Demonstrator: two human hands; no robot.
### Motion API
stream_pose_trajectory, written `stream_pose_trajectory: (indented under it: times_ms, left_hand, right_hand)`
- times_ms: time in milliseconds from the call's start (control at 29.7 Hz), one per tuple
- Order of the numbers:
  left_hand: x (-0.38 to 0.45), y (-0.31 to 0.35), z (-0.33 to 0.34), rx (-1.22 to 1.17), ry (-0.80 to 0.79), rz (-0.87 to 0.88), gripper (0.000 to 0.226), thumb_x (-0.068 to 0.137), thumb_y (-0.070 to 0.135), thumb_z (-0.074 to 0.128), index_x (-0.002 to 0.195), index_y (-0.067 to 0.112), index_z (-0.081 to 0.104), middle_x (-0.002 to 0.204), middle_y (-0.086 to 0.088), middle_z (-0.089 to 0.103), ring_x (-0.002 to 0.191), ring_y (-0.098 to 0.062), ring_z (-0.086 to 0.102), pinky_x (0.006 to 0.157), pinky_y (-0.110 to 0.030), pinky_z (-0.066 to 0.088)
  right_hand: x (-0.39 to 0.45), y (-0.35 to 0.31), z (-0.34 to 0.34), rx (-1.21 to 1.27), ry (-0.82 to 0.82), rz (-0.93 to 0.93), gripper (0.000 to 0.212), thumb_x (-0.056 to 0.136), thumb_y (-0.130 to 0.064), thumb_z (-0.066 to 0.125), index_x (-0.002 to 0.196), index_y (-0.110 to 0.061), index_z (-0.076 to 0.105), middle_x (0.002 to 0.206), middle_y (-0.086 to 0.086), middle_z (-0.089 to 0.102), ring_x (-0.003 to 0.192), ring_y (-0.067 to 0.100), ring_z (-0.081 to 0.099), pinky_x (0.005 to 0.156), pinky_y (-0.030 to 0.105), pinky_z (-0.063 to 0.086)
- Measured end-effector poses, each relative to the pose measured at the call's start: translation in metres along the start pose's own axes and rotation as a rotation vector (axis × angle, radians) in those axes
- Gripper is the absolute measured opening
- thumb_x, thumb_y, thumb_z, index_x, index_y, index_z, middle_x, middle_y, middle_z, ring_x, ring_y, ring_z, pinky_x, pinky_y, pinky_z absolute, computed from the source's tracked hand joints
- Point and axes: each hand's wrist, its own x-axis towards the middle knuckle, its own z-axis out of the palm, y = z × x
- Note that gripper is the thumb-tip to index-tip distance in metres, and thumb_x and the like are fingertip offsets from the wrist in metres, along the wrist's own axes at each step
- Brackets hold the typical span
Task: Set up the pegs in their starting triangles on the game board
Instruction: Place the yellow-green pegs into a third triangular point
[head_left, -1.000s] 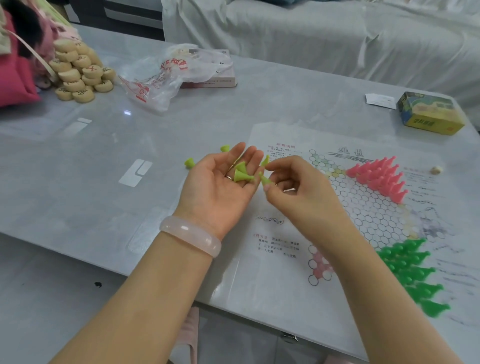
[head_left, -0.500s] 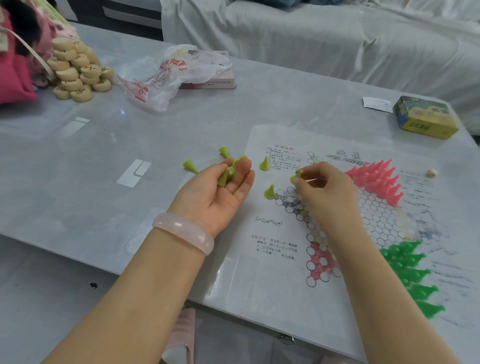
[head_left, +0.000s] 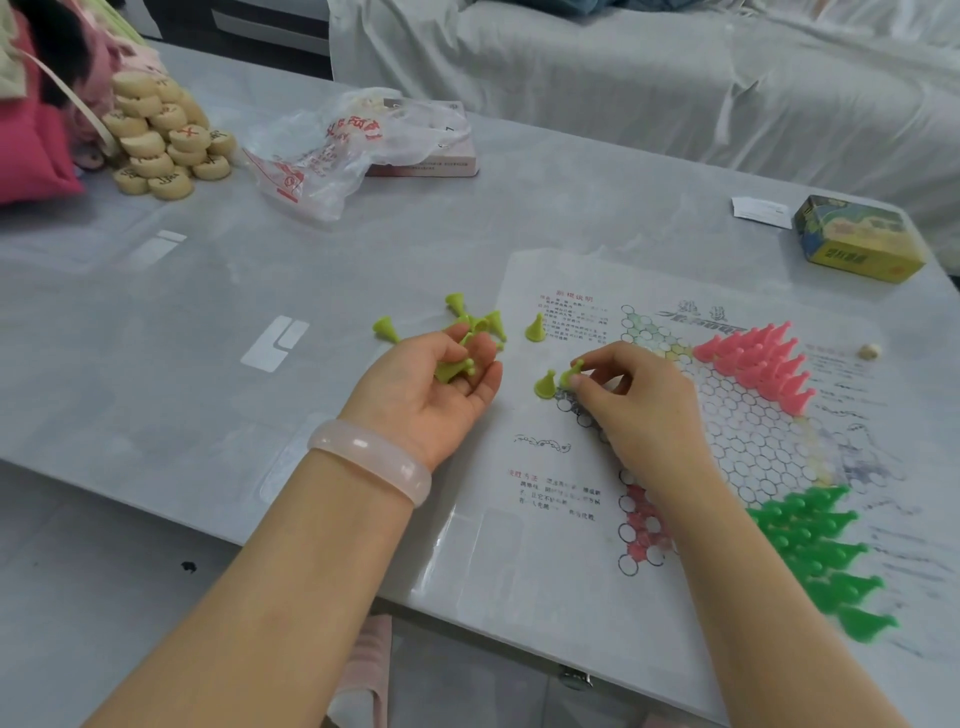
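The right hand (head_left: 636, 402) pinches a lime peg (head_left: 570, 373) upright, tip up, on the board (head_left: 545, 519) near its left edge, touching a standing peg (head_left: 545, 385). The left hand (head_left: 431, 387), palm up with fingers curled, cradles several lime pegs (head_left: 453, 368) lying sideways. Pink pegs (head_left: 758, 358) and green pegs (head_left: 821, 551) fill two triangles.

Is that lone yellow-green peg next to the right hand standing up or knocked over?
Standing up. The yellow-green peg sits on its wide base at the board's corner with its narrow tip upward, just left of the right hand.
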Motion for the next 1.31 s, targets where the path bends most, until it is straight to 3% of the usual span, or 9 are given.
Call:
stream_pose_trajectory:
  times_ms: [202, 472, 640, 809, 910, 977, 1044, 1179, 1314]
  left_hand:
    - [-0.001, -0.001, 0.002, -0.006, -0.028, 0.019, 0.022, 0.09, -0.005, 0.032, 0.085, 0.002, 0.052, 0.079, -0.013, 0.06, 0.069, -0.019, 0.061, 0.068, -0.03, 0.051]
    - [-0.004, 0.001, 0.002, -0.01, -0.069, 0.006, 0.025, 0.087, -0.007, 0.029, 0.086, 0.002, 0.053, 0.082, -0.013, 0.061, 0.073, -0.021, 0.062, 0.072, -0.032, 0.051]
    - [-0.006, -0.007, 0.006, 0.077, -0.149, -0.029, 0.033, 0.083, -0.014, 0.026, 0.089, 0.0, 0.056, 0.095, -0.016, 0.063, 0.089, -0.025, 0.063, 0.078, -0.034, 0.051]
    - [-0.008, -0.021, 0.013, 0.1, -0.257, -0.072, 0.043, 0.08, -0.016, 0.023, 0.108, -0.005, 0.053, 0.118, -0.024, 0.058, 0.109, -0.031, 0.059, 0.095, -0.037, 0.047]
    - [-0.008, -0.022, 0.015, 0.038, -0.33, -0.097, 0.048, 0.079, -0.015, 0.022, 0.116, -0.005, 0.05, 0.105, -0.027, 0.061, 0.088, -0.031, 0.068, 0.088, -0.038, 0.052]
    - [-0.008, -0.022, 0.016, 0.019, -0.342, -0.12, 0.042, 0.081, -0.012, 0.023, 0.11, -0.004, 0.052, 0.092, -0.024, 0.063, 0.07, -0.029, 0.07, 0.077, -0.04, 0.055]
    - [-0.008, -0.021, 0.015, 0.029, -0.346, -0.145, 0.04, 0.082, -0.01, 0.024, 0.109, -0.002, 0.054, 0.087, -0.024, 0.065, 0.068, -0.03, 0.07, 0.075, -0.042, 0.056]
    - [-0.008, -0.021, 0.014, 0.095, -0.36, -0.205, 0.044, 0.082, -0.008, 0.027, 0.117, 0.001, 0.051, 0.117, -0.027, 0.06, 0.098, -0.037, 0.063, 0.086, -0.045, 0.049]
    - [-0.008, -0.019, 0.013, 0.124, -0.373, -0.243, 0.041, 0.081, -0.007, 0.029, 0.115, 0.002, 0.051, 0.121, -0.026, 0.057, 0.114, -0.039, 0.056, 0.087, -0.048, 0.048]
  right_hand:
    - [-0.001, 0.001, 0.004, -0.064, 0.003, -0.013, 0.01, 0.081, -0.024, 0.063, 0.09, -0.023, 0.065, 0.086, -0.003, 0.065, 0.079, 0.014, 0.052, 0.065, 0.023, 0.036]
    - [-0.002, 0.0, 0.003, -0.109, -0.028, -0.045, 0.019, 0.082, -0.023, 0.062, 0.1, -0.023, 0.063, 0.088, -0.003, 0.063, 0.08, 0.014, 0.051, 0.07, 0.023, 0.036]
    - [-0.008, -0.016, -0.016, 0.203, 0.123, -0.063, 0.013, 0.085, -0.022, 0.058, 0.097, -0.027, 0.062, 0.076, -0.01, 0.061, 0.066, -0.001, 0.052, 0.06, 0.006, 0.039]
    - [-0.015, -0.032, -0.019, 0.288, -0.005, -0.161, 0.012, 0.087, -0.018, 0.056, 0.083, -0.022, 0.066, 0.063, -0.009, 0.06, 0.05, -0.003, 0.047, 0.05, 0.007, 0.036]
    - [-0.017, -0.031, -0.016, 0.138, -0.056, -0.324, 0.029, 0.085, -0.008, 0.055, 0.088, -0.036, 0.063, 0.072, -0.018, 0.06, 0.068, -0.002, 0.053, 0.061, 0.008, 0.04]
    - [-0.015, -0.028, -0.016, 0.002, -0.036, -0.428, 0.028, 0.083, -0.011, 0.052, 0.093, -0.032, 0.066, 0.076, -0.016, 0.056, 0.07, 0.002, 0.051, 0.064, 0.009, 0.038]
    - [-0.013, -0.024, -0.018, -0.098, -0.022, -0.471, 0.026, 0.082, -0.014, 0.05, 0.096, -0.026, 0.069, 0.078, -0.009, 0.053, 0.071, 0.003, 0.048, 0.064, 0.012, 0.036]
    - [-0.011, -0.018, -0.025, -0.164, -0.061, -0.473, 0.025, 0.081, -0.02, 0.051, 0.098, -0.024, 0.069, 0.08, -0.011, 0.049, 0.077, 0.008, 0.047, 0.064, 0.014, 0.034]
    - [-0.011, -0.018, -0.03, -0.158, -0.115, -0.486, 0.024, 0.079, -0.025, 0.054, 0.098, -0.024, 0.069, 0.08, -0.009, 0.053, 0.075, 0.002, 0.047, 0.065, 0.012, 0.033]
